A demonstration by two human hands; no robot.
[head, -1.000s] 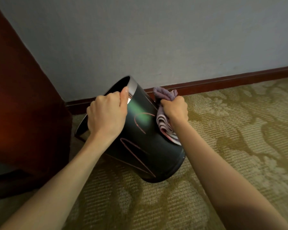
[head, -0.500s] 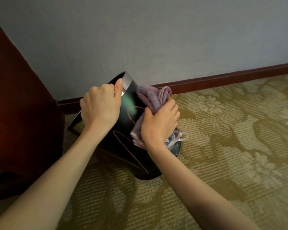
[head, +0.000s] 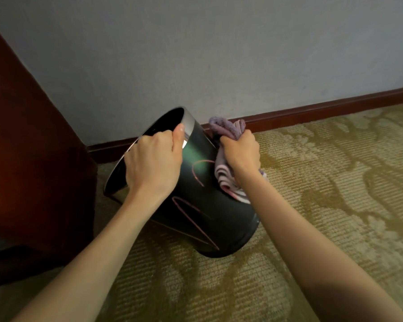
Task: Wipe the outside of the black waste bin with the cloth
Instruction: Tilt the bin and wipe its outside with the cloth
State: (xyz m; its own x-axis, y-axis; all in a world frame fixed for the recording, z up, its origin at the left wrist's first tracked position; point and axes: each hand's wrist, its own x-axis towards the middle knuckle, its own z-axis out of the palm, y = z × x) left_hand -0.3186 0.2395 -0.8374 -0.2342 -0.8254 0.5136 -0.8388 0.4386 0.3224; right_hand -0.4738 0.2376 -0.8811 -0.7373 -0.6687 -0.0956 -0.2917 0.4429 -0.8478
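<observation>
Two bare forearms reach in from the near edge of a patterned olive carpet (head: 335,182) toward a black waste bin (head: 203,212); the bin is tipped over to the left, only the lower edge of its base on the carpet, close to the carpet's far edge and near its far left corner; thin pinkish lines run across its glossy side. The left hand (head: 153,163) grips the bin's metal-banded rim, fingers curled over into the mouth, thumb lying along the outside of the band; the right hand (head: 241,154) is closed round a bunched purple and pink striped cloth (head: 226,182) and holds it against the right side of the bin's outer wall, one end of the cloth sticking up above the fist, the other hanging below the wrist. To the left, a dark wooden piece of furniture (head: 33,159) stands beside the bin; beyond, a reddish-brown skirting board (head: 312,110) lines the carpet's far edge under a plain pale grey wall (head: 219,54).
</observation>
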